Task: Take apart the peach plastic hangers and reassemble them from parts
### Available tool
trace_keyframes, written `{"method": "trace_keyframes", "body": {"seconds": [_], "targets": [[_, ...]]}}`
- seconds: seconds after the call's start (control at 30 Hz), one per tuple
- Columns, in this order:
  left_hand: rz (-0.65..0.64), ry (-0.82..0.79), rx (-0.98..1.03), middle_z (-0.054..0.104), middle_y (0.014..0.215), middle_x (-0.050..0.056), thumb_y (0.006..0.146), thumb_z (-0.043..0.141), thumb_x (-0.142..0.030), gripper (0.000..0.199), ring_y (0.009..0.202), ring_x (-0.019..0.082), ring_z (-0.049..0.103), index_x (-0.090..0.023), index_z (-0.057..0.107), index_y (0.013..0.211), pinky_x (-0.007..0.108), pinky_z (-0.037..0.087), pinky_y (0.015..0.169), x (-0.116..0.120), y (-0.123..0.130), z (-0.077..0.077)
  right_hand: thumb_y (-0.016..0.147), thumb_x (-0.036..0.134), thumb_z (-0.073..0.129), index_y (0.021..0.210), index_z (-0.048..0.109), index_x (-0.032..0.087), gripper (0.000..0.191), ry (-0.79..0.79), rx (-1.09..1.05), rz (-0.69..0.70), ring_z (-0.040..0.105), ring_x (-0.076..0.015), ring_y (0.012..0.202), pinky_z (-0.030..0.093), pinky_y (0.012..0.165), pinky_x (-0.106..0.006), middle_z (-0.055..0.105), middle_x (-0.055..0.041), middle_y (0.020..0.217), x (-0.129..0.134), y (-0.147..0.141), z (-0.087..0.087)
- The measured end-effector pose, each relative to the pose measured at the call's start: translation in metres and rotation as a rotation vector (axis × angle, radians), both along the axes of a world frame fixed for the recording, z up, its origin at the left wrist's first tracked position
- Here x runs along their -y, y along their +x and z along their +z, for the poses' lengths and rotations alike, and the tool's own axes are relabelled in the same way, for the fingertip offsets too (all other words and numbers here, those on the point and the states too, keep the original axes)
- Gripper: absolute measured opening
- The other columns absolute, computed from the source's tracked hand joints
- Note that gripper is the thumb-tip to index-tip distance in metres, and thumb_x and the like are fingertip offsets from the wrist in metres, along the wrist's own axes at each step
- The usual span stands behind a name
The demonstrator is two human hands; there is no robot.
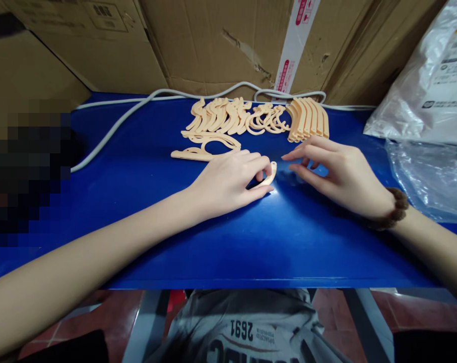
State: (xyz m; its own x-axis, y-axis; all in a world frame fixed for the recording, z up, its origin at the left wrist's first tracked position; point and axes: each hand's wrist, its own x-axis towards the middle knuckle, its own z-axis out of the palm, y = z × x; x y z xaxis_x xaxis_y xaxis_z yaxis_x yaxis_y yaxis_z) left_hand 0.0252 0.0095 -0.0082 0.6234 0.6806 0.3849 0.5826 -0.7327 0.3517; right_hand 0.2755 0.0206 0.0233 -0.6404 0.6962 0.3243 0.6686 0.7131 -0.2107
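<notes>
Observed left hand [232, 179] palm-down, closed on pale curved piece [272, 175]; noted right hand [336, 164] apart from it, fingers parted above blue worktop [220, 252].

A fuzzy dark-brown band [396, 208] circles the wrist just behind the right hand [343, 169]. Both forearms are bare, with no sleeves in view. Below and between the hands, a grey garment [247, 327] carries dark lettering, including "2691" above larger, partly cut-off letters; its folds are loose and creased.

Probably cardboard boxes [220, 45], white cable [118, 126]
</notes>
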Motion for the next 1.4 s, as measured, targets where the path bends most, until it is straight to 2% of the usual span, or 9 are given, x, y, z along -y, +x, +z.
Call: {"method": "trace_keyframes", "body": {"seconds": [0.17, 0.3, 0.43, 0.6, 0.87, 1.0, 1.23, 1.3, 1.4], "targets": [[0.015, -0.082, 0.014, 0.067, 0.085, 0.000, 0.094, 0.068, -0.020, 0.006, 0.077, 0.015, 0.059, -0.015, 0.065, 0.092, 0.027, 0.037, 0.068, 0.001, 0.000, 0.005, 0.098, 0.029, 0.059, 0.108, 0.076, 0.021, 0.022, 0.103, 0.077, -0.181, 0.070, -0.0229, 0.084, 0.046, 0.069, -0.034, 0.076, -0.0079, 0.109, -0.018, 0.000, 0.007], [0.036, -0.128, 0.016, 0.064, 0.081, -0.001, 0.092, 0.067, -0.018, 0.006, 0.073, 0.014, 0.057, -0.016, 0.062, 0.089, 0.027, 0.036, 0.066, 0.002, 0.001, 0.009, 0.099, 0.029, 0.058, 0.100, 0.078, 0.019, 0.023, 0.160, 0.225, -0.362, 0.069, -0.0277, 0.093, 0.044, 0.080, -0.038, 0.078, -0.0109, 0.102, -0.044, -0.011, 0.025], [0.039, -0.156, 0.022, 0.065, 0.082, -0.001, 0.093, 0.063, -0.019, 0.006, 0.073, 0.014, 0.058, -0.018, 0.060, 0.088, 0.027, 0.038, 0.067, 0.003, 0.000, 0.009, 0.104, 0.029, 0.050, 0.118, 0.076, 0.015, 0.033, 0.164, 0.501, -0.288, 0.063, -0.0300, 0.114, 0.042, 0.091, -0.040, 0.073, -0.0169, 0.122, -0.076, -0.023, 0.040], [0.031, -0.172, 0.030, 0.067, 0.084, 0.000, 0.089, 0.065, -0.017, 0.006, 0.078, 0.016, 0.061, -0.019, 0.059, 0.089, 0.027, 0.040, 0.069, 0.001, -0.002, 0.008, 0.109, 0.022, 0.040, 0.121, 0.071, 0.008, 0.036, 0.289, 0.721, -0.143, 0.061, -0.0296, 0.121, 0.039, 0.096, -0.041, 0.069, -0.0208, 0.131, -0.106, -0.029, 0.039], [0.046, -0.191, 0.052, 0.067, 0.083, -0.001, 0.087, 0.065, -0.017, 0.007, 0.074, 0.014, 0.061, -0.018, 0.060, 0.092, 0.027, 0.042, 0.068, 0.001, 0.000, 0.007, 0.107, 0.021, 0.046, 0.095, 0.068, 0.011, 0.028, 0.100, 0.424, -0.021, 0.055, -0.0185, 0.134, 0.032, 0.112, -0.035, 0.071, -0.0093, 0.137, -0.122, -0.034, 0.030], [0.051, -0.208, 0.056, 0.067, 0.082, -0.001, 0.085, 0.066, -0.015, 0.010, 0.075, 0.014, 0.061, -0.018, 0.059, 0.092, 0.027, 0.042, 0.068, 0.001, 0.000, 0.007, 0.105, 0.019, 0.047, 0.086, 0.065, 0.014, 0.027, 0.076, 0.390, 0.005, 0.055, -0.0134, 0.133, 0.030, 0.114, -0.031, 0.073, -0.0031, 0.134, -0.126, -0.036, 0.038], [0.072, -0.225, 0.018, 0.068, 0.085, 0.000, 0.083, 0.064, -0.016, 0.016, 0.077, 0.015, 0.062, -0.018, 0.059, 0.098, 0.028, 0.043, 0.068, 0.002, -0.001, 0.008, 0.104, 0.024, 0.050, 0.103, 0.069, 0.013, 0.022, 0.167, 0.307, -0.090, 0.055, -0.0291, 0.134, 0.034, 0.115, -0.046, 0.068, -0.0133, 0.138, -0.105, -0.035, 0.066], [0.092, -0.219, -0.010, 0.068, 0.084, 0.000, 0.081, 0.063, -0.016, 0.022, 0.076, 0.016, 0.062, -0.019, 0.059, 0.102, 0.028, 0.042, 0.066, 0.003, -0.001, 0.009, 0.101, 0.026, 0.054, 0.107, 0.071, 0.014, 0.021, 0.130, 0.199, -0.129, 0.062, -0.0277, 0.123, 0.041, 0.109, -0.043, 0.073, -0.0127, 0.126, -0.089, -0.033, 0.064], [0.130, -0.211, -0.059, 0.068, 0.083, 0.000, 0.077, 0.062, -0.017, 0.024, 0.076, 0.018, 0.062, -0.020, 0.056, 0.100, 0.028, 0.039, 0.063, 0.003, -0.001, 0.011, 0.100, 0.035, 0.061, 0.097, 0.071, 0.017, 0.021, -0.018, -0.014, -0.147, 0.068, -0.0153, 0.085, 0.052, 0.082, -0.029, 0.077, -0.0056, 0.094, -0.061, -0.031, 0.048]]}}
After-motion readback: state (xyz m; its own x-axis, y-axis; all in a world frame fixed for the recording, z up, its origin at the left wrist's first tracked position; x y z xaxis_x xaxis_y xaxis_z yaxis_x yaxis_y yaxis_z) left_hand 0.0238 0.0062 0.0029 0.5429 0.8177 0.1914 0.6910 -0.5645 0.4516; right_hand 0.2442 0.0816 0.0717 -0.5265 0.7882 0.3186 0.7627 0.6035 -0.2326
